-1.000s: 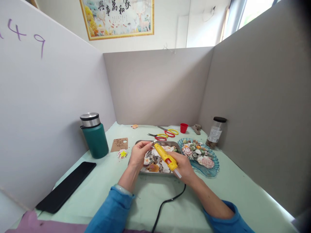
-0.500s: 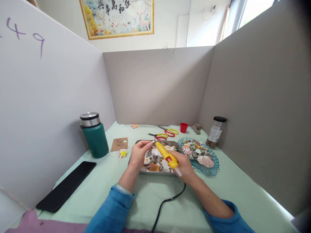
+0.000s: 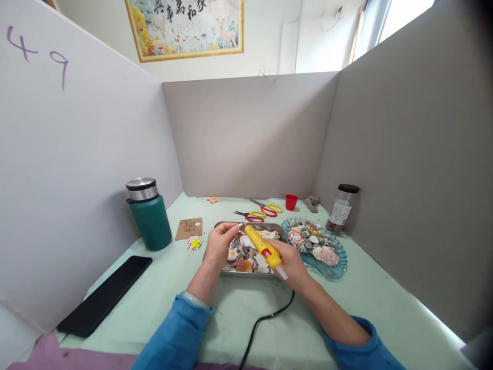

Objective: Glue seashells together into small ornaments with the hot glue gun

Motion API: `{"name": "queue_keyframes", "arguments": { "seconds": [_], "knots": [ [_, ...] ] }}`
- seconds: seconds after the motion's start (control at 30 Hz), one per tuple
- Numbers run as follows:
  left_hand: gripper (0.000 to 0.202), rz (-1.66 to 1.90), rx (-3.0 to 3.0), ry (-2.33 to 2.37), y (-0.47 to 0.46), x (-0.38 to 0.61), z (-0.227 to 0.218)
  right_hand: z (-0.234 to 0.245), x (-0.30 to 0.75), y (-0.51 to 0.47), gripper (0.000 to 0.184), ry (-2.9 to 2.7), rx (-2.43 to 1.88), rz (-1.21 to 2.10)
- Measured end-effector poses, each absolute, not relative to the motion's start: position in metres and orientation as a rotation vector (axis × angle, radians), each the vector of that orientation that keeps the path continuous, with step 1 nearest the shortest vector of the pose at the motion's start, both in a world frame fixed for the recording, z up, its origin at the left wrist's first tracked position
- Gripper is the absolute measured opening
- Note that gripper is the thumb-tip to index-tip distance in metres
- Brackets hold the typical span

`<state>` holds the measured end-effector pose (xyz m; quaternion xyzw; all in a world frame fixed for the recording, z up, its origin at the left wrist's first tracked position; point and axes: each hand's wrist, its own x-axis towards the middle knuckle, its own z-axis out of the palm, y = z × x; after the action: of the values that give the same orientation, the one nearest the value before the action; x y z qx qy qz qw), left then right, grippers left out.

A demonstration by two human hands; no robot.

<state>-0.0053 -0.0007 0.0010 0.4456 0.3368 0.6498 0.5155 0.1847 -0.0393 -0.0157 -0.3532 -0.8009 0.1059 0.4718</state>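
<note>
My right hand [image 3: 290,262] is wrapped round a yellow hot glue gun [image 3: 262,245], with a pale glue stick [image 3: 282,272] poking out of its back end. The gun's nozzle points up and left. My left hand [image 3: 220,245] pinches a small whitish piece [image 3: 241,224] at its fingertips, close to the nozzle; what kind of piece it is I cannot make out. Both hands are above a metal tray [image 3: 250,275] of shells and stones [image 3: 246,252]. A black cord [image 3: 265,317] runs from below my right hand towards the table's front edge.
Right of the tray lies a blue glass plate [image 3: 339,270] of shells. Scissors [image 3: 265,208], a red cup [image 3: 291,202] and a black-lidded jar [image 3: 342,209] stand farther back. At left are a green bottle [image 3: 149,218], a black phone-like slab [image 3: 106,295], a brown card [image 3: 188,229] and a flower-topped disc [image 3: 193,243].
The glue gun's nozzle and the piece in my left fingertips have shifted very slightly left. Both hands keep their hold, and everything else stays in place.
</note>
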Motion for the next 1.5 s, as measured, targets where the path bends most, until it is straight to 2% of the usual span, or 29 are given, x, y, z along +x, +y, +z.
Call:
{"name": "queue_keyframes", "arguments": {
  "seconds": [0.3,0.73,1.5],
  "knots": [
    [0.023,1.585,1.082,0.802,-0.0006,-0.0058,0.0004,-0.0158,0.1839,-0.0396,0.022,-1.893,-0.939,0.247],
    [0.023,1.561,1.062,0.775,-0.0008,-0.0046,-0.0011,-0.0180,0.1853,-0.0383,0.029,-1.975,-0.829,0.306],
    [0.020,1.571,1.123,0.817,0.0029,-0.0066,-0.0054,-0.0164,0.1845,-0.0400,0.024,-1.987,-0.846,0.314]
  ]
}}
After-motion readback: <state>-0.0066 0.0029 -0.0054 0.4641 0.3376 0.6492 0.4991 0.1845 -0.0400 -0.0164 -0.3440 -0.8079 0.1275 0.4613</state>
